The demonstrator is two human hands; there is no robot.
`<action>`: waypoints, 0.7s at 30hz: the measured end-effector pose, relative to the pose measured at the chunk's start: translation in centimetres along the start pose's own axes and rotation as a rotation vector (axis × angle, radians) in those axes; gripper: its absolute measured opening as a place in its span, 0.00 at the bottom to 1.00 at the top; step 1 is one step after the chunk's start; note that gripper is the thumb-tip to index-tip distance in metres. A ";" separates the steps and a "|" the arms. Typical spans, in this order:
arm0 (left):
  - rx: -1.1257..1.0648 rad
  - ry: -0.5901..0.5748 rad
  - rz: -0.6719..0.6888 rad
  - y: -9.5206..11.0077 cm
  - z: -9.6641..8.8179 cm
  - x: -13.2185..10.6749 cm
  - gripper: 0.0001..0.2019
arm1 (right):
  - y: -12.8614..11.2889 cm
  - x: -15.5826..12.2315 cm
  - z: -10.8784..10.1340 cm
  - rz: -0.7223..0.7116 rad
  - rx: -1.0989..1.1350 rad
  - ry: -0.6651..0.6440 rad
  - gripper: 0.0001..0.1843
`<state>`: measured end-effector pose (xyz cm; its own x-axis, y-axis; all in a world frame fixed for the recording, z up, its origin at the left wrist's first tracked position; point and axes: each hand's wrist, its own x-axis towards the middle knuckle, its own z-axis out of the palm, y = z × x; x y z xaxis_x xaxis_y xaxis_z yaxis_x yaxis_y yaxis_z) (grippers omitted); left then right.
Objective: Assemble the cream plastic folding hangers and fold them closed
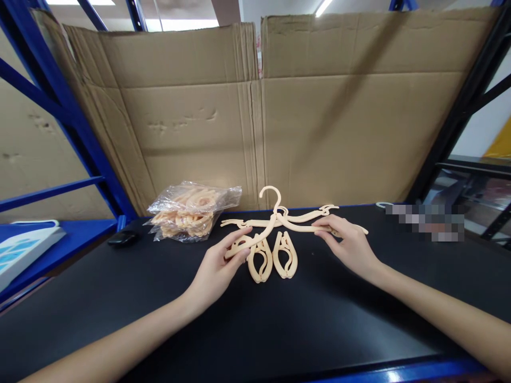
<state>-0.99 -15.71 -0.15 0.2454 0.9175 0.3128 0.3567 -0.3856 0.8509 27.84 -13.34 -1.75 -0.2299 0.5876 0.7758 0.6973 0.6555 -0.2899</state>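
A cream plastic folding hanger (pixel 298 227), its two arms spread and its hook upward, is held up between my hands. My left hand (pixel 215 268) pinches the end of its left arm between thumb and fingers. The other arm's end is gripped by my right hand (pixel 350 244). Just behind lies a second spread hanger (pixel 307 217) of the same kind, partly hidden by the held one. Below the held hanger, two folded hangers, a left one (pixel 269 261) and a right one (pixel 294 261), lie side by side on the black tabletop (pixel 255 330).
A clear plastic bag (pixel 194 210) of folded cream hangers sits at the back left. Beside it is a black computer mouse (pixel 123 239). Cardboard panels (pixel 339 122) stand along the back edge, between a blue frame (pixel 75 122) and a dark one (pixel 451 111). A blurred-out item (pixel 427 221) lies at the right.
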 end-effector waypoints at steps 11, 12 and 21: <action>-0.217 0.138 -0.060 0.1 0.0 0.4 0.14 | 1.0 0.2 -0.8 -0.245 -0.443 0.059 0.08; -0.234 0.137 -0.069 0.0 0.0 0.4 0.14 | 1.0 0.2 -0.9 -0.253 -0.531 0.077 0.07; -0.254 0.152 -0.082 -0.3 -0.2 0.4 0.16 | 1.1 -0.1 -1.1 -0.314 -0.671 0.128 0.09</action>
<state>-1.21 -15.20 -0.15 0.0802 0.9561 0.2819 0.1280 -0.2904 0.9483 29.34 -13.18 -1.53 -0.4343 0.3341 0.8365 0.8853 0.3295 0.3281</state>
